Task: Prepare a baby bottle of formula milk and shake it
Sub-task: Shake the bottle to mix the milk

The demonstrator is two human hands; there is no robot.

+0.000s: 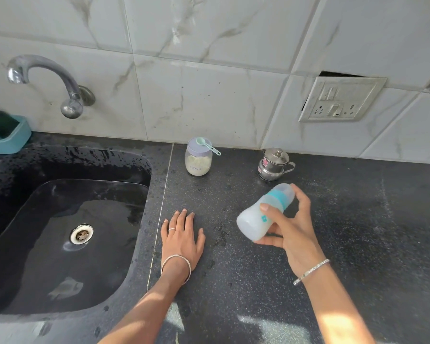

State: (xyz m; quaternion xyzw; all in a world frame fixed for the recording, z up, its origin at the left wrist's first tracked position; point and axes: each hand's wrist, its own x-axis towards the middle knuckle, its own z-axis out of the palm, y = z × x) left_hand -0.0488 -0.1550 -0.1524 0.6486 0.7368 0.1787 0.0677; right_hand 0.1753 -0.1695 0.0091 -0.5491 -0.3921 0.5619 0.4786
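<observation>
My right hand (292, 229) grips a capped baby bottle (255, 219) with a teal collar, tilted above the black counter, its cap end pointing up and away. White milky liquid fills the body. My left hand (183, 235) lies flat on the counter, fingers spread, holding nothing. A glass jar of white formula powder (198, 162) with a lilac lid stands near the wall. A small teal scoop (207, 144) rests on that lid.
A small lidded steel pot (273, 163) stands right of the jar. The black sink (65, 232) with its steel tap (47, 80) is at left, a teal sponge holder (6, 139) behind it. A wall socket plate (341, 99) hangs on the tiles.
</observation>
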